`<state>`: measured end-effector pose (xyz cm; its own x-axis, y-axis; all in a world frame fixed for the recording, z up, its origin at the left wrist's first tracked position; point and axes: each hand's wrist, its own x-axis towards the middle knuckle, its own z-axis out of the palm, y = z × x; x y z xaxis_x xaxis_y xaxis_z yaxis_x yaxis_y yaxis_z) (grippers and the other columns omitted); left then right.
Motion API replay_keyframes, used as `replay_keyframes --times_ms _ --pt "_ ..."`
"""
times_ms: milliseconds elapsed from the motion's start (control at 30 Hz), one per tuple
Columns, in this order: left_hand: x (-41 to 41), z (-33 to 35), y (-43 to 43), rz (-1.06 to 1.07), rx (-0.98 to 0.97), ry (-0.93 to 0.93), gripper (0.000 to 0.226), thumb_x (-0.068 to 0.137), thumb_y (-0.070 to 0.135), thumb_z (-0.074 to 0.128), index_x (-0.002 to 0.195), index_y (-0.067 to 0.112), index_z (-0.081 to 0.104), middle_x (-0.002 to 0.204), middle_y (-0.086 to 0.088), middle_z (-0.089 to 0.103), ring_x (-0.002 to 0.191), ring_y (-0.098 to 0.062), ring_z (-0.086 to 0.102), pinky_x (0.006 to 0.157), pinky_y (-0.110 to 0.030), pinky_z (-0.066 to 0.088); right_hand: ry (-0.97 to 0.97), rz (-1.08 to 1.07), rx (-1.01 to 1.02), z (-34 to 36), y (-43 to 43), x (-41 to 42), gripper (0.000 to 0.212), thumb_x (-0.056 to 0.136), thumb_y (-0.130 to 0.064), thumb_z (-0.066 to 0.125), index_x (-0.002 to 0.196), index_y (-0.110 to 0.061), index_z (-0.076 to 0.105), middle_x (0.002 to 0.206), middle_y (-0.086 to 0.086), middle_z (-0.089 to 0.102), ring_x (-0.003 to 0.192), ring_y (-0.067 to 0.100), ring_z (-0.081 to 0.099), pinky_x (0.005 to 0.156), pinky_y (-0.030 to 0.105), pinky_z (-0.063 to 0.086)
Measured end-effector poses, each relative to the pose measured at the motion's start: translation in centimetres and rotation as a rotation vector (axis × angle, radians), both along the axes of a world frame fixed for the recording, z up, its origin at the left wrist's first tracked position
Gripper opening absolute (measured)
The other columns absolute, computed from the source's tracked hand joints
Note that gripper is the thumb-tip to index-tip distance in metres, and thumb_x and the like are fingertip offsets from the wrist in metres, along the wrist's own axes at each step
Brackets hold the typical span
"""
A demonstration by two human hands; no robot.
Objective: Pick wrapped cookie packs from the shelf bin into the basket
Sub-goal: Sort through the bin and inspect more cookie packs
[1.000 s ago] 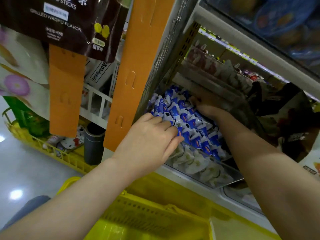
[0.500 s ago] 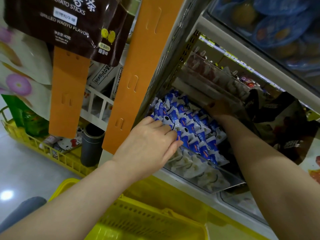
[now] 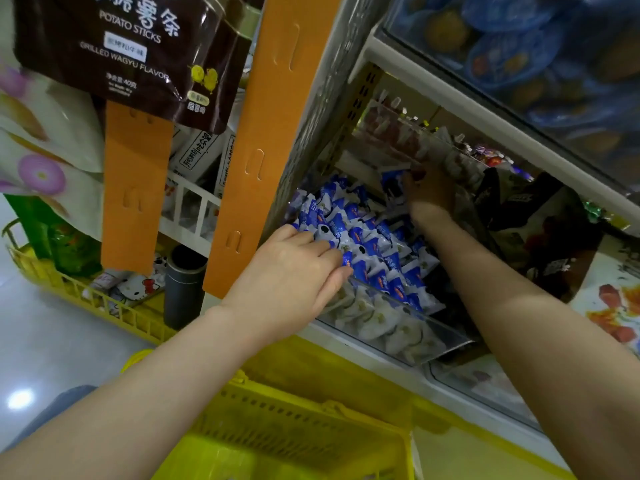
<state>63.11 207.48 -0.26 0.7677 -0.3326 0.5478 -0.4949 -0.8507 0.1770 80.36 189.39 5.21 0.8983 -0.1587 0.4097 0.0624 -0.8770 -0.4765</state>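
Note:
A clear plastic shelf bin [image 3: 408, 337] holds several blue-and-white wrapped cookie packs [image 3: 367, 237]. My left hand [image 3: 294, 282] lies flat on the packs at the bin's near left, fingers straight. Deep at the back of the shelf, my right hand [image 3: 431, 194] pinches one blue-and-white cookie pack [image 3: 393, 187] lifted above the pile. A yellow basket [image 3: 311, 424] sits below the shelf, at the bottom of the view.
Orange hanging strips [image 3: 138, 188] and a brown potato-stick bag [image 3: 131, 46] hang on the left. Dark snack bags [image 3: 540, 237] fill the shelf to the right. Another yellow basket [image 3: 69, 289] with goods stands on the floor at left, beside a grey cylinder [image 3: 183, 285].
My right hand went further back in the bin and lifted one pack clear of the pile. My left hand stayed resting on the packs.

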Motion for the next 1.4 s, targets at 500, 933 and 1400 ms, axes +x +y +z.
replay_keyframes --times_ms 500,933,1400 --pt "-6.8 1.4 -3.5 -0.120 -1.266 0.495 0.014 0.093 0.026 0.050 0.103 0.018 0.054 0.086 0.018 0.062 0.079 0.010 0.056 0.071 -0.007 0.043 -0.012 0.579 0.541 -0.7 1.9 -22.0 0.014 0.092 -0.011 0.054 0.081 -0.020 0.053 0.070 -0.013 0.051 0.061 -0.005 0.048 0.060 0.011 0.038" --pt "-8.7 -2.9 -5.3 0.049 -1.357 0.780 0.018 0.095 0.022 0.047 0.088 0.011 0.060 0.087 -0.009 0.067 0.082 -0.016 0.064 0.065 -0.020 0.050 0.308 0.525 0.742 -6.8 0.6 -24.8 0.013 0.089 -0.008 0.058 0.082 -0.019 0.062 0.079 0.004 0.067 0.072 0.011 0.062 0.068 0.024 0.052" --pt "-8.9 -3.2 -5.8 0.023 -1.334 0.927 0.021 0.086 0.023 0.063 0.106 0.020 0.057 0.097 0.001 0.070 0.073 0.001 0.067 0.056 -0.011 0.049 0.339 0.334 0.878 -6.2 -0.9 -24.3 0.011 0.093 -0.018 0.053 0.090 -0.015 0.064 0.089 0.008 0.070 0.073 0.007 0.064 0.057 0.020 0.053"
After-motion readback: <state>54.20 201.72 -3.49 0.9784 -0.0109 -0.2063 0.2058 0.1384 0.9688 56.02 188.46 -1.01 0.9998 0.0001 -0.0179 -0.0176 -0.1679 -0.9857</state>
